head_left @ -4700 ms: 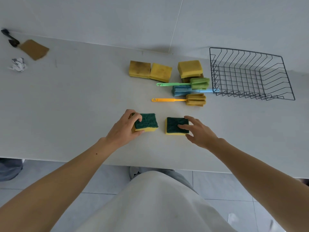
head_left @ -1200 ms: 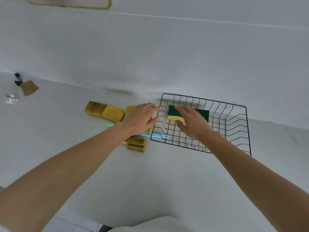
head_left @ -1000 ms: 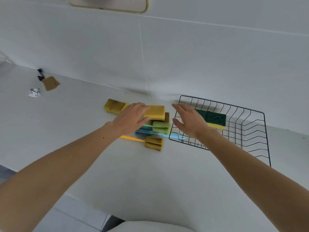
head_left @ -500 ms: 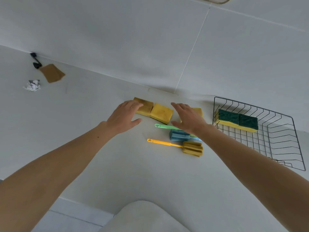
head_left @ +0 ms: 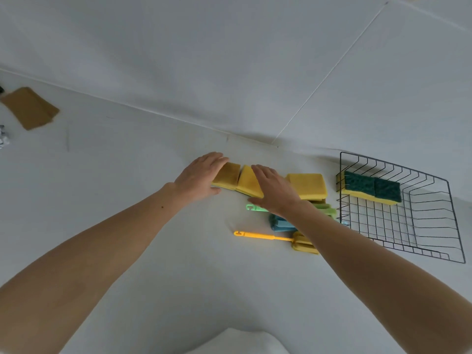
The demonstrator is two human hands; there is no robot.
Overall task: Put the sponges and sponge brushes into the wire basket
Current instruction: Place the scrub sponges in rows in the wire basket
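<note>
Two green-topped yellow sponges [head_left: 370, 187] lie side by side in the far left corner of the black wire basket [head_left: 434, 249]. On the white counter, two yellow sponges sit next to each other: my left hand [head_left: 200, 176] lies flat on the left one [head_left: 228, 175], and my right hand [head_left: 274, 191] lies flat over the right one [head_left: 246, 182], fingers extended. Another yellow sponge [head_left: 309, 186] is stacked to the right. A green sponge brush [head_left: 324, 209], a blue one [head_left: 281, 223] and an orange-handled one [head_left: 263, 236] lie below, partly hidden by my right forearm.
A brown card [head_left: 29, 108] and a crumpled foil scrap [head_left: 3, 137] lie at the far left of the counter. A white tiled wall rises behind the sponges and basket. The counter's near edge is at the bottom of the view.
Both hands left the basket, where the two green-topped sponges stay, and moved left. They now rest on the pair of yellow sponges.
</note>
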